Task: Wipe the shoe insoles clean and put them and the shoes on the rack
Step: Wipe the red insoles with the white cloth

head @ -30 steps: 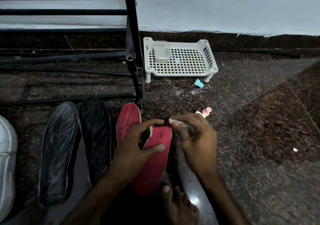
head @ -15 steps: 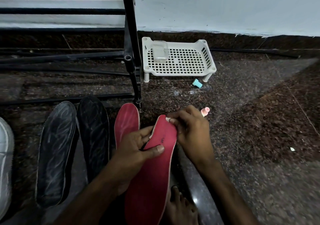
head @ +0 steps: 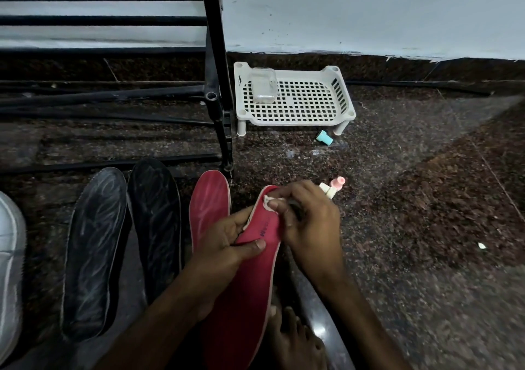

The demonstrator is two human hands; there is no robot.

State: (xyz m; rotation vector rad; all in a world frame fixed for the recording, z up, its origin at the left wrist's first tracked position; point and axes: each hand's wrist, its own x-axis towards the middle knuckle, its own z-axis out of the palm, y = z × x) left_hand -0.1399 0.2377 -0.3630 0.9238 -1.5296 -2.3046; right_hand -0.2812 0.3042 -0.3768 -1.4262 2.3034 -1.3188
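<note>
The left hand (head: 224, 253) grips the red insole (head: 241, 298), thumb across its upper face, and the right hand (head: 309, 221) pinches a small white wipe (head: 269, 199) against its far end. The insole is held above the floor (head: 397, 227), long axis pointing away from the person and slightly right; its dark print (near the thumb) is too blurred to read.

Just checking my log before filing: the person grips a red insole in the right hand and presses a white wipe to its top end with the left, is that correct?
Not quite: the hands are swapped. The head view shows the left hand gripping the red insole, while the right hand presses the white wipe to its top end.
</note>
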